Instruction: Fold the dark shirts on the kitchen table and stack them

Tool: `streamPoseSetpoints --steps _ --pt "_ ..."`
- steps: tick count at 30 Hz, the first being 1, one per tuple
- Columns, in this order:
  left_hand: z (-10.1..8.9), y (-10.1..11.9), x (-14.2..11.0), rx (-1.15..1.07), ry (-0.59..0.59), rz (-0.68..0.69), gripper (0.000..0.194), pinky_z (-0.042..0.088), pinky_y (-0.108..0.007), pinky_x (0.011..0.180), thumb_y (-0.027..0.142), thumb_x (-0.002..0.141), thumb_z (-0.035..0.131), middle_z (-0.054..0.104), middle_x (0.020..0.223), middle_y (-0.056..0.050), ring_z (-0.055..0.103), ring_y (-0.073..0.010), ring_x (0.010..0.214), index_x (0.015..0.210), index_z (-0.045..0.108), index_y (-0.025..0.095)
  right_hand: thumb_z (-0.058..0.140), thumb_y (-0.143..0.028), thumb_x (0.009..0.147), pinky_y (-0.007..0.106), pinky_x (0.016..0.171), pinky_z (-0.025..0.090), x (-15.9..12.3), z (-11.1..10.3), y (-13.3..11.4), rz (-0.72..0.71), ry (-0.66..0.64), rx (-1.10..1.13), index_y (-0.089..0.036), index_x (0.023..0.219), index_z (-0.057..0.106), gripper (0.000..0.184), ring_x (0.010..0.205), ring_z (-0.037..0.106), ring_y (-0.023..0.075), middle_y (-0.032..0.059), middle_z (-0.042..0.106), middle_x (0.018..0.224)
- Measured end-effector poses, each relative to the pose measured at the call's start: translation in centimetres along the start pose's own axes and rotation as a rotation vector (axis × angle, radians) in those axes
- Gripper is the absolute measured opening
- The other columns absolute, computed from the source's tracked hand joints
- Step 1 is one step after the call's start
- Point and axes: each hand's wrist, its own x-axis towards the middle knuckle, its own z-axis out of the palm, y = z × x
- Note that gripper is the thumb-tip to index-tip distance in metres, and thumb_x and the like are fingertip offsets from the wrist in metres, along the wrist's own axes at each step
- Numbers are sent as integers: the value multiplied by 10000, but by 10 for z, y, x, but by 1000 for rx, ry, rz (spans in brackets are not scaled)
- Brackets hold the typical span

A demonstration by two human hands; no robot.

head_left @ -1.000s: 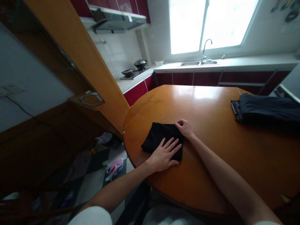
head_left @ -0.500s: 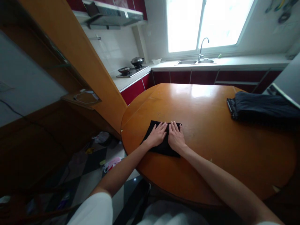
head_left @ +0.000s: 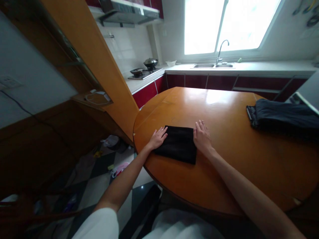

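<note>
Worn on the head, looks forward and down from just behind and above the near edge of the table. Sits near enough to take in both the left hand and the right hand inside that edge. Faces past the far edge to the sink and window, and covers floor beyond the left edge.
</note>
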Motion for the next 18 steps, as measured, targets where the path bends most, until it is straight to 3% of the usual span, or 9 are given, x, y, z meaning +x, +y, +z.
streamPoseSetpoints --steps 3,5,8,10,12,14,16,18 --pt "-3 0 -1 -50 7 -1 565 93 -524 1237 463 1047 263 328 1626 -79 232 -215 1530 1566 331 250 351 -385 1032 514 1235 195 -37 -5 -27 -337 -208 37 -186 1496 484 522 1531 212 260 113 331 1623" --pt "-5 0 -1 -86 7 -4 556 82 -523 1241 458 1046 266 334 1623 -65 234 -212 1529 1558 348 258 461 -437 1000 557 1236 164 -71 -7 -40 -481 -327 29 -213 1511 465 559 1522 239 284 120 334 1616" --pt "-7 -1 -1 -244 36 -15 559 111 -492 1252 477 1044 263 373 1606 -59 276 -207 1515 1539 388 249 590 -425 938 562 1238 179 -118 -18 -47 -516 -359 13 -130 1510 459 658 1504 277 328 177 319 1605" --pt "-9 -2 0 -451 112 -31 586 208 -446 1245 489 1047 245 422 1579 -89 359 -208 1479 1533 401 202 570 -385 948 546 1223 251 -135 -32 -48 -473 -356 28 -134 1422 576 536 1454 383 337 177 435 1545" --pt "-11 -4 1 -672 209 -78 609 322 -412 1208 471 1053 219 470 1541 -139 466 -217 1412 1534 389 139 466 -329 995 501 1193 335 -136 -46 -52 -427 -366 63 -197 1280 697 389 1332 546 295 133 626 1384" --pt "-13 -5 0 -811 253 -153 598 396 -425 1163 437 1053 241 505 1504 -176 562 -235 1325 1533 378 106 373 -283 1019 447 1170 380 -122 -56 -58 -395 -341 98 -233 1221 726 411 1252 612 246 91 704 1271" --pt "-15 -4 -7 -815 220 -220 579 421 -454 1142 407 1036 315 529 1479 -187 606 -253 1272 1521 396 102 350 -282 1017 433 1180 366 -100 -54 -63 -370 -270 102 -210 1302 678 440 1327 549 239 92 652 1356" --pt "-13 1 -20 -685 166 -215 575 381 -459 1172 395 1008 389 515 1496 -172 550 -263 1336 1507 424 113 363 -301 1008 467 1206 308 -75 -41 -61 -323 -208 65 -166 1411 586 480 1449 399 265 115 506 1514"
